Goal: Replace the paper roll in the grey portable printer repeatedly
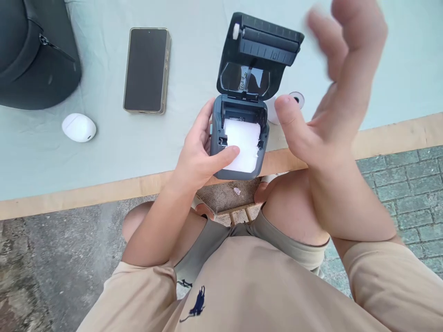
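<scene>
My left hand [204, 154] grips a small dark label printer [216, 161] at the table's front edge, its thumb lying on the white paper roll [244, 143] inside. The printer's lid [254, 57] is swung up, showing a black roller and a clear window. To the right, my right hand [332, 97] is raised with its fingers apart and blurred, holding nothing. Partly hidden behind my right thumb, a white roll with a dark-ringed core [297, 98] lies on the table beside the printer.
A phone [146, 69] in a clear case lies left of the printer. Further left are a white rounded case [79, 127] and a black bag [34, 55]. The table's wooden edge [398, 131] runs just above my knees. A pink scrap [237, 190] lies below.
</scene>
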A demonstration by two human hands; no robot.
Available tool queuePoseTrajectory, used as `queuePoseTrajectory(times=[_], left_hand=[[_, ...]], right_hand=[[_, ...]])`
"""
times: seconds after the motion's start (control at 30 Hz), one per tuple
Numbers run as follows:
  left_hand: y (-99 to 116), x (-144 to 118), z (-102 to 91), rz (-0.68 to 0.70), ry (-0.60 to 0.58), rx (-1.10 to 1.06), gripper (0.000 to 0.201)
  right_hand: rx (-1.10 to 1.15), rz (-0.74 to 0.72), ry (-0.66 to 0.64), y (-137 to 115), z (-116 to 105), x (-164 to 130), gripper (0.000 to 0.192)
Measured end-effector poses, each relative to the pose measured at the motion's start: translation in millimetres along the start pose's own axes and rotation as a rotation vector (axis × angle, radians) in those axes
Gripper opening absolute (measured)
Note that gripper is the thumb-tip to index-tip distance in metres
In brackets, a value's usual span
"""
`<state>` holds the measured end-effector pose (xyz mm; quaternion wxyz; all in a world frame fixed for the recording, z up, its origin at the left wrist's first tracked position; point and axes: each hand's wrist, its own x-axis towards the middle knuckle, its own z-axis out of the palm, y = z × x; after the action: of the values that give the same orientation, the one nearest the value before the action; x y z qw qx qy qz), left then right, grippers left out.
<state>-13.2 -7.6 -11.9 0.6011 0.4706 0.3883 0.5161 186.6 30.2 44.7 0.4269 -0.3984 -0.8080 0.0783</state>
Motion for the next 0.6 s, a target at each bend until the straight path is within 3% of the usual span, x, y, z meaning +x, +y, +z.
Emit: queuePoseTrajectory(times=[0.1,0.27,0.43,0.6], left_hand=[[-4,0,-2.8,0.016,0.000,0.036,0.093],[-8,0,-7.6,0.006,-0.003,0.083,0.095],[-2,-3,-3.6,0.030,-0.027,0.011,0.088],[3,-5,3.6,0.040,0.036,-0.051,0.064]], right_hand=[[0.105,-0.014,-0.010,-4,2,2,0.036],[0.042,0.068,-0.040,-14,-2,-6,0.014],[-0.025,0.093,-0.260,-20,-5,-11,0.036],[0.154,0.205,-0.480,-20,2,-11,0.057]])
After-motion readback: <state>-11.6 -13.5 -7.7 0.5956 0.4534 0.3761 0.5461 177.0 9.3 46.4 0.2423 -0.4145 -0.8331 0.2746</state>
